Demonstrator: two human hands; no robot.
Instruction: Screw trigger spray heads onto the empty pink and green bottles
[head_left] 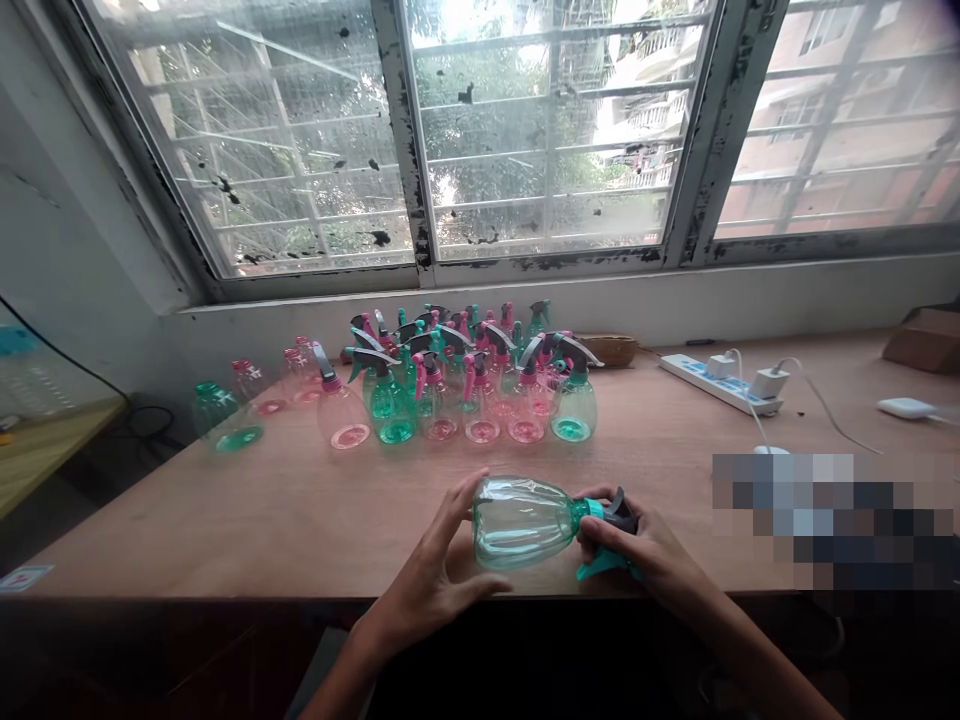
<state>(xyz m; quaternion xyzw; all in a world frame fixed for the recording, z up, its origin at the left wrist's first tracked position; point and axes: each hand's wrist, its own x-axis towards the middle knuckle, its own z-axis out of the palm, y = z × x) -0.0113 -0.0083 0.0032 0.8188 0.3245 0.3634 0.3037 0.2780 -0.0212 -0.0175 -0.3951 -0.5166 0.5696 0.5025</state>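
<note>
A clear green spray bottle (521,522) lies on its side in the air above the near part of the table, its base to the left. My right hand (637,540) is closed around its black and teal spray head (615,515), thumb in front. At the base end is my left hand (446,570), with fingers and thumb spread apart. Its fingertips reach the bottle's rim; whether they press on it I cannot tell. Beyond my hands, several pink and green spray bottles with heads on stand grouped, such as a pink one (482,400) and a green one (391,405).
Bottles without heads stand to the left, among them a green bottle (225,415) and a pink bottle (251,385). A white power strip (705,380) with plugs and cables lies at the right. A brown box (924,340) sits at the far right, and windows (555,130) rise behind the table (225,530).
</note>
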